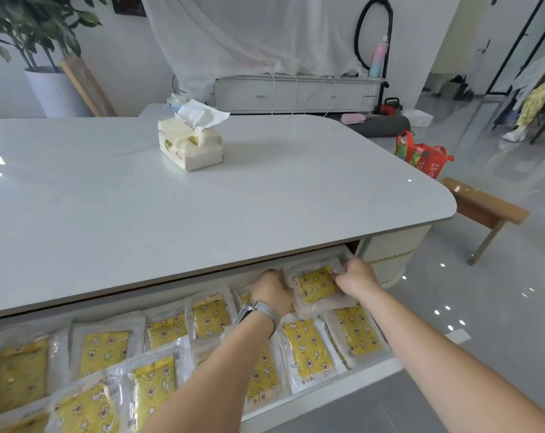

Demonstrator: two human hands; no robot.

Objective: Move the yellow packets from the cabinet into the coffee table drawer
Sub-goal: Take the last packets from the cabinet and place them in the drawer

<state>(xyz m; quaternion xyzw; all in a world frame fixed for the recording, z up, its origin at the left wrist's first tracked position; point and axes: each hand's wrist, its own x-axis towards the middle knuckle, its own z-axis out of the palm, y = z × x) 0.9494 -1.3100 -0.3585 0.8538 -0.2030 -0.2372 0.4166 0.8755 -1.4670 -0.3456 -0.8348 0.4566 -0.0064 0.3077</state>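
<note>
The coffee table drawer (380, 367) stands pulled open below the white table top (202, 207). Several yellow packets in clear wrappers lie flat inside it, such as one (305, 351) near the drawer front. At the drawer's back right corner both hands hold one yellow packet (316, 285). My left hand (272, 290), with a watch on its wrist, grips the packet's left edge. My right hand (357, 276) pinches its right edge. The cabinet (296, 93) stands by the far wall.
A tissue pack (188, 142) sits on the table top. A wooden bench (483, 210) stands right of the table, with a red bag (421, 154) on the floor behind it. A potted plant (49, 85) is at the far left.
</note>
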